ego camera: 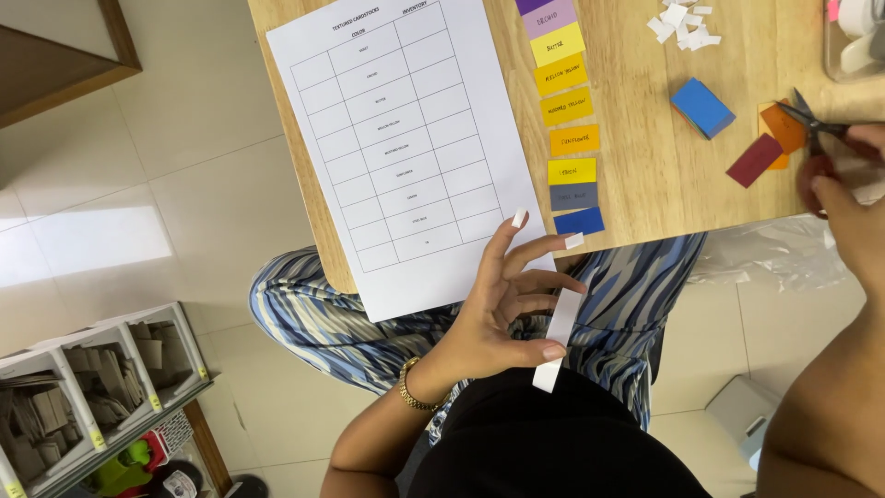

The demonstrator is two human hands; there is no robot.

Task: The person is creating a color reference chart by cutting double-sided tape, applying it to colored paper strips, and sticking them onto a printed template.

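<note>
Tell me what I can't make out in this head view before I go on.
- Right hand: cut off by the right edge; its grip on the scissors is partly hidden.
- Clear container: cropped at the top-right corner, contents unclear.
- Purple swatch: cut by the top edge.
- White paper strip: partly hidden behind the left hand fingers.

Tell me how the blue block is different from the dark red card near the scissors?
The blue block is thick and box-shaped; the dark red card is thin and flat. The block sits alone on bare wood; the card lies partly over an orange card. Both rest on the wooden table, tilted at angles.
</note>
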